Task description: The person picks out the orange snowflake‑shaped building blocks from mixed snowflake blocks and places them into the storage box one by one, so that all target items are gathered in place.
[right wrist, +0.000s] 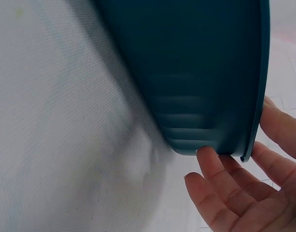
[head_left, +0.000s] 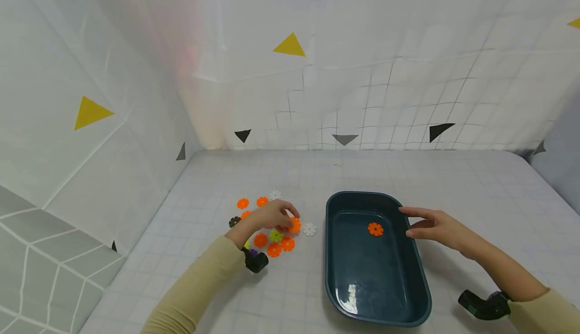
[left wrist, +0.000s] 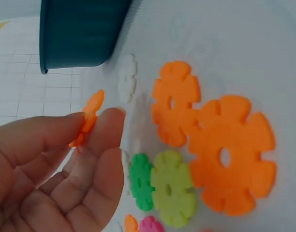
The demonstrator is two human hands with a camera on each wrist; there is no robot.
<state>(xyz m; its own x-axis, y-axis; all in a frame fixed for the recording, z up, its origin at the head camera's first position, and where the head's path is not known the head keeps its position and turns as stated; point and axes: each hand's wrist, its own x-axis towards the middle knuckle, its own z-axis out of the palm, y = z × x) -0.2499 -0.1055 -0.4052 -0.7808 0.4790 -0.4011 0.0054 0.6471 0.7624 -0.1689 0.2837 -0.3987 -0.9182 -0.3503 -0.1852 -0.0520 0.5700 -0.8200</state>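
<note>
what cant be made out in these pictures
Head view: whatever the left hand covers.
Left wrist view: face of the pinched orange disc, nearly edge-on, partly behind that hand; rest of the pink disc, cut off by the bottom edge.
Right wrist view: inside of the tray, hidden by its outer wall.

Tray obst. btwn 2 hands

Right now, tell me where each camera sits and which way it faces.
Head: worn on the head, facing forward and down at the teal tray and notched discs; both sleeved arms, left hand and right hand show.
Left wrist: on that wrist, facing the left fingers, which pinch an orange disc, with more notched discs beyond.
Right wrist: on that wrist, facing the tray's outer wall, with the right fingers at its rim.
Shared: head and left wrist views both show the tray and notched discs.
</note>
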